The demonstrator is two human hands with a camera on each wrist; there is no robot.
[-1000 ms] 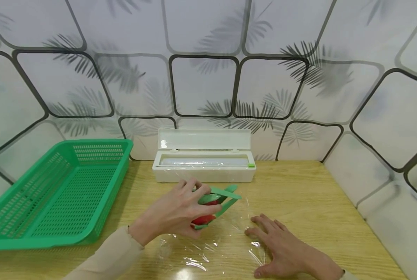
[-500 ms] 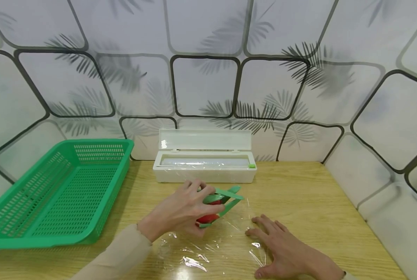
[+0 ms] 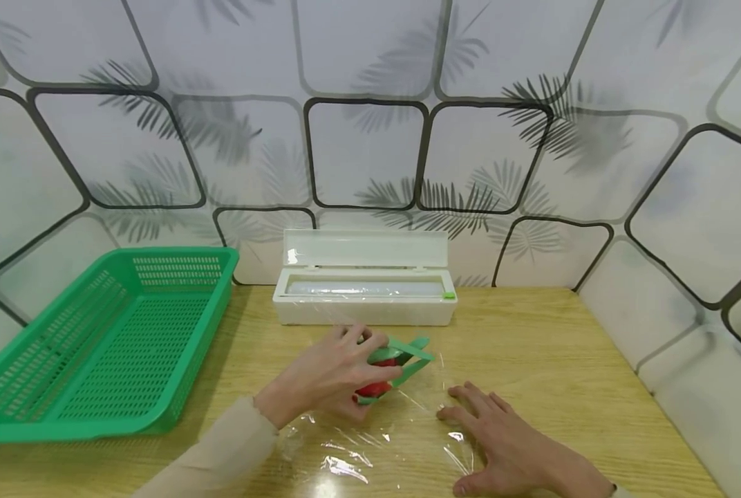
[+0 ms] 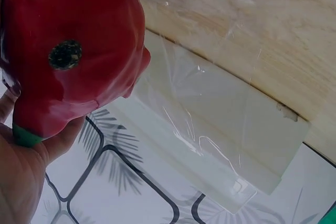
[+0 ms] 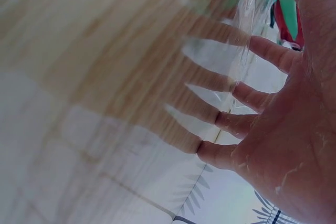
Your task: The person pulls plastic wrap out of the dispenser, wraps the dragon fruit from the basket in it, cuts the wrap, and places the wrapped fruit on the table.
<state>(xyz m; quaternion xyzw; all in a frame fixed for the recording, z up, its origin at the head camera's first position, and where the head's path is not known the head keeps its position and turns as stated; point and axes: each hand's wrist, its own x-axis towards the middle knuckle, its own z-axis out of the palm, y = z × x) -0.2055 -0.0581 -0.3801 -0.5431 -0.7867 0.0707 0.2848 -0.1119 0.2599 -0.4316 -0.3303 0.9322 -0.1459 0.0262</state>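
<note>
Fruit (image 3: 375, 389) gripped in left hand (image 3: 338, 365), green tips (image 3: 415, 351) rightward.

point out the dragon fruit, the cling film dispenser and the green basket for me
Dragon fruit (image 4: 86, 48): left wrist view, on its red skin.
Cling film dispenser (image 3: 366, 313): head view, on the front wall of its white box.
Green basket (image 3: 130, 353): head view, on its slotted floor.

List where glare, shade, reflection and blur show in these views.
Head view: white glare streaks on the film; left wrist view: the fruit in shade, thin bright lines along the film; right wrist view: the table has soft, blurred grain and mirrors the right hand.
</note>
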